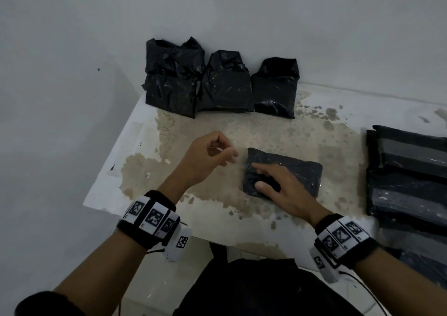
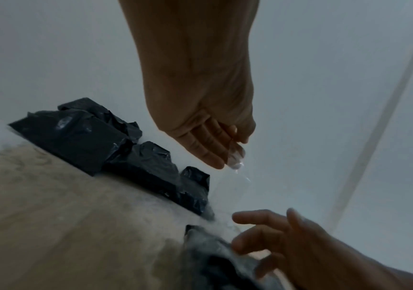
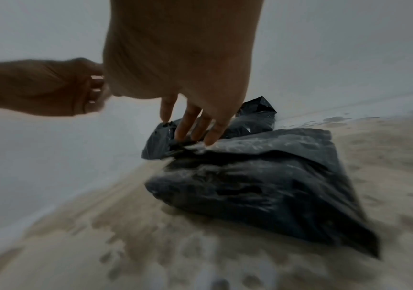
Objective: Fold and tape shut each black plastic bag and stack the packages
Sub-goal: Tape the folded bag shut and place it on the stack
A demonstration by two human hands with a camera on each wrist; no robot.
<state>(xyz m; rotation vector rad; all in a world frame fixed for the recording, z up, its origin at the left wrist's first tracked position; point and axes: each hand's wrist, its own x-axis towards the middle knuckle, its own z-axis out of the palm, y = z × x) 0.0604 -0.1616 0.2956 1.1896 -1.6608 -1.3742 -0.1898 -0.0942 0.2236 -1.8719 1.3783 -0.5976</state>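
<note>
A folded black bag package (image 1: 300, 173) lies flat in the middle of the table (image 1: 150, 194). My right hand (image 1: 273, 182) rests on its left end, its straight fingers (image 3: 195, 125) pressing down the fold of the package (image 3: 262, 186). My left hand (image 1: 225, 155) hovers just left of the package, raised off the table. It pinches a short strip of clear tape (image 2: 236, 163) between thumb and fingertips; the strip hangs down from the fingertips. In the head view the tape (image 1: 217, 149) shows only as a faint pale line.
Three crumpled black bags (image 1: 174, 83) (image 1: 226, 86) (image 1: 274, 90) stand in a row against the back wall. A stack of taped black packages (image 1: 408, 170) fills the table's right end. The table's left and near edges drop off close to my arms.
</note>
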